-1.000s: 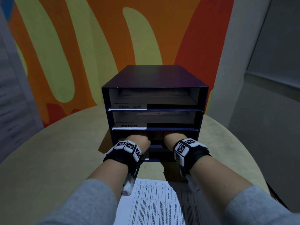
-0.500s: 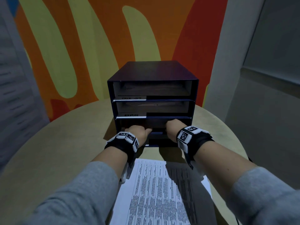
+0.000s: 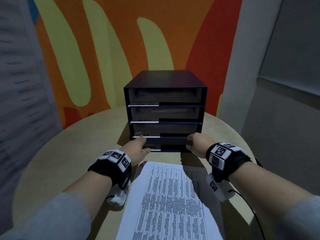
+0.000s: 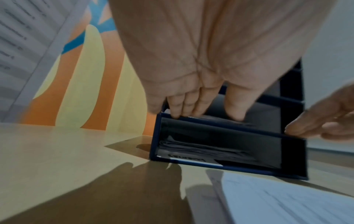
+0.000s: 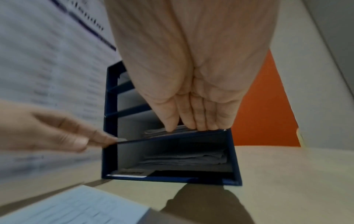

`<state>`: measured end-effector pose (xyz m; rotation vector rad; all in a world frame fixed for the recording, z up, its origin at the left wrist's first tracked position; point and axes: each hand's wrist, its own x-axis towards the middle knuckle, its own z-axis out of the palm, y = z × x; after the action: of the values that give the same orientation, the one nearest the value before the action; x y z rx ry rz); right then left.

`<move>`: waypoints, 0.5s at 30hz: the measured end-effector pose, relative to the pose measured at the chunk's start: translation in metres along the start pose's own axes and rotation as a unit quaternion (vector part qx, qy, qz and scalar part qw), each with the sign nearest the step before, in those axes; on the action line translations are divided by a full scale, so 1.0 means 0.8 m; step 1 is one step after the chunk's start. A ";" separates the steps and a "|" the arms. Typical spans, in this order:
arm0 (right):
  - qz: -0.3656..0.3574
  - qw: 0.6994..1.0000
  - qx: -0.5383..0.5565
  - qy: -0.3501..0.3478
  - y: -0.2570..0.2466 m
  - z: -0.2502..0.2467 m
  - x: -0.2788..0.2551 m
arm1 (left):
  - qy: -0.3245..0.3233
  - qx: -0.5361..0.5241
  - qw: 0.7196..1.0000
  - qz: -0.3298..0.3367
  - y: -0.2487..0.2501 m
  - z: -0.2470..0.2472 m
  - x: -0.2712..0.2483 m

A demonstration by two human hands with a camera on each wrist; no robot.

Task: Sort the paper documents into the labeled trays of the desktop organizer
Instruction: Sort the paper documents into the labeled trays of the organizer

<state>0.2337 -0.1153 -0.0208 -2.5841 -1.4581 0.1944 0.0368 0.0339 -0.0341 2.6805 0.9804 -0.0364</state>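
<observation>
A dark blue desktop organizer (image 3: 164, 80) with stacked trays stands at the back of the round table. White label strips (image 3: 144, 105) mark the left front of each tray. My left hand (image 3: 141, 142) touches the left front edge of the third tray with straight fingers (image 4: 180, 112). My right hand (image 3: 190, 141) rests its straight fingers (image 5: 199, 121) on the right front of the same tray, on the papers (image 5: 159, 132) lying there. The bottom tray holds a paper stack (image 5: 184, 159). A printed sheet (image 3: 169, 196) lies on the table between my forearms. Neither hand holds anything.
The beige table (image 3: 69, 153) has bare surface to the left and right of the organizer. A second sheet (image 3: 195, 174) shows from under the printed one. A black cable (image 3: 251, 207) trails from my right wrist. An orange and yellow painted wall stands close behind.
Both hands have drawn back out of the lower tray to its front edge and spread toward its sides. The view has pulled back, so more of the printed sheet shows.
</observation>
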 end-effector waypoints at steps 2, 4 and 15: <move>0.003 0.999 0.034 0.012 0.002 0.002 -0.015 | 0.003 -0.015 1.000 0.016 -0.005 0.006 -0.014; 0.000 0.999 0.043 -0.008 0.006 0.008 -0.026 | -0.039 -0.029 0.999 0.023 -0.007 0.014 -0.026; -0.025 0.989 -0.036 -0.142 0.005 0.041 -0.049 | -0.065 0.040 0.997 0.018 0.015 0.033 -0.042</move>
<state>0.2104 -0.1484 -0.0527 -2.6603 -1.6470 0.5331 0.0201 -0.0031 -0.0519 2.7280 0.9081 -0.2443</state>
